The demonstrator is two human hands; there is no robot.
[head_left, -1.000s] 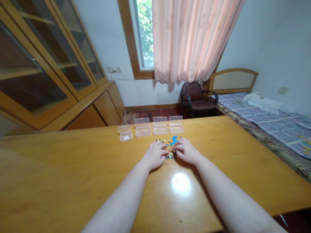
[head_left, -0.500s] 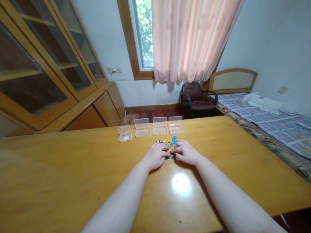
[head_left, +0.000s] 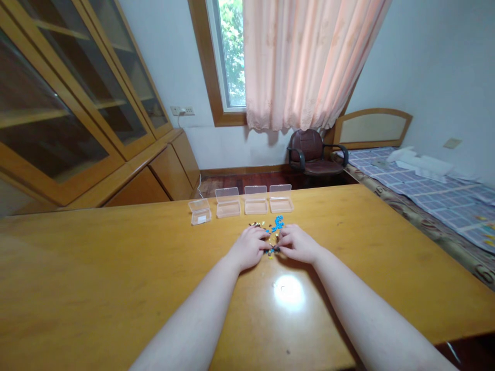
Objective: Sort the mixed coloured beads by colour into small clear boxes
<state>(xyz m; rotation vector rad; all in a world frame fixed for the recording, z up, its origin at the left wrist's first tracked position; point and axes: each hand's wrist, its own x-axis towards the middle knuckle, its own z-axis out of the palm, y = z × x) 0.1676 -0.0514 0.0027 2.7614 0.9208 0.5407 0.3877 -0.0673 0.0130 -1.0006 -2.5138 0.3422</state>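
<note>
Left hand (head_left: 250, 248): fingers half curled, hold unclear
Right hand (head_left: 299, 244): likewise, by dark bits (head_left: 276, 249)
Blue bits (head_left: 279, 225): just beyond right fingers
Boxes (head_left: 256, 211): farther beyond, lids raised

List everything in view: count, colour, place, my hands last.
Table: one, yellow-brown, in front
Boxes: four, clear, lids raised, along table's far side
Blue pieces: several, blue, before rightmost box
Mixed pieces: count unclear, yellow, dark, blue, nearby
Cabinet: one, brown, left
Window: one, brown-framed, back
Curtain: one, pink, at window
Sockets: count unclear, pale, left of window
Chair: one, maroon, below curtain
Bed: one, purple-checked cover, right
White material: count unclear, white, on bed
Yellow bits: several, yellow, on bed
Wall plate: one, pale, above bed
Cord: one, white, behind table
Left hand: one, bare, beside mixed pieces
Right hand: one, bare, beside mixed pieces
</note>
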